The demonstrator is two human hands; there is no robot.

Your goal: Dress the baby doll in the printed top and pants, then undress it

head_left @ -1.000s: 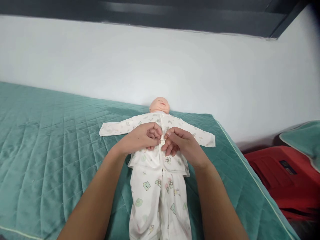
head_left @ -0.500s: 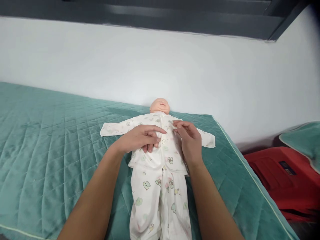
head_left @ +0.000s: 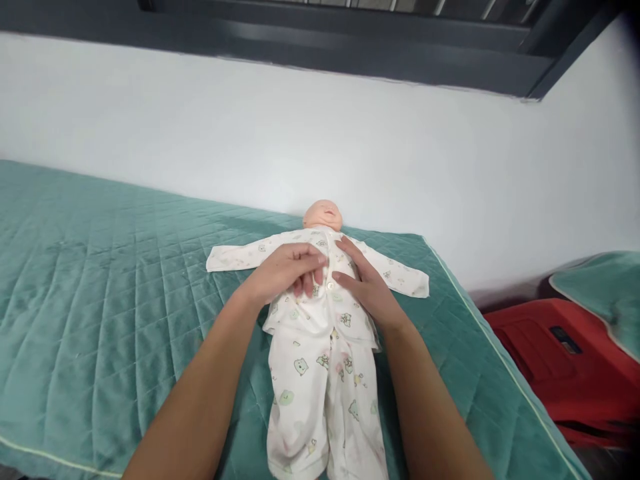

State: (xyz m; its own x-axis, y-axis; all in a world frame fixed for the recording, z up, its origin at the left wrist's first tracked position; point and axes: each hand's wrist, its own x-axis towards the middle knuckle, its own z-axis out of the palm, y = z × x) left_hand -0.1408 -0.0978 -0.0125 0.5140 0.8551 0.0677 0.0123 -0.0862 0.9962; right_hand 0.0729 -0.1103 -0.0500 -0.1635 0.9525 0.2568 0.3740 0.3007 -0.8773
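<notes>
A baby doll (head_left: 323,215) lies on its back, its arms spread out to the sides. It wears a white pajama top (head_left: 345,313) with printed animals, and matching pants (head_left: 300,400). Down the front runs a row of buttons, and one button (head_left: 330,286) shows between my hands. My left hand (head_left: 293,270) is bent over the chest, thumb and index finger together at the top's front edge; what lies between the tips is partly hidden. On the other side of the buttons, my right hand (head_left: 367,283) rests on the top with thumb and fingers apart.
A green quilted cover (head_left: 125,300) lies under the doll, its piped edge running down at the right. Behind stands a white wall (head_left: 250,133) below a dark window frame (head_left: 350,47). A red plastic item (head_left: 575,360) sits at the right, partly under green cloth (head_left: 605,287).
My right hand has gone from bent fingers to spread ones and lies lower on the chest. My left index finger has drawn in toward the thumb. The view has tilted up slightly.
</notes>
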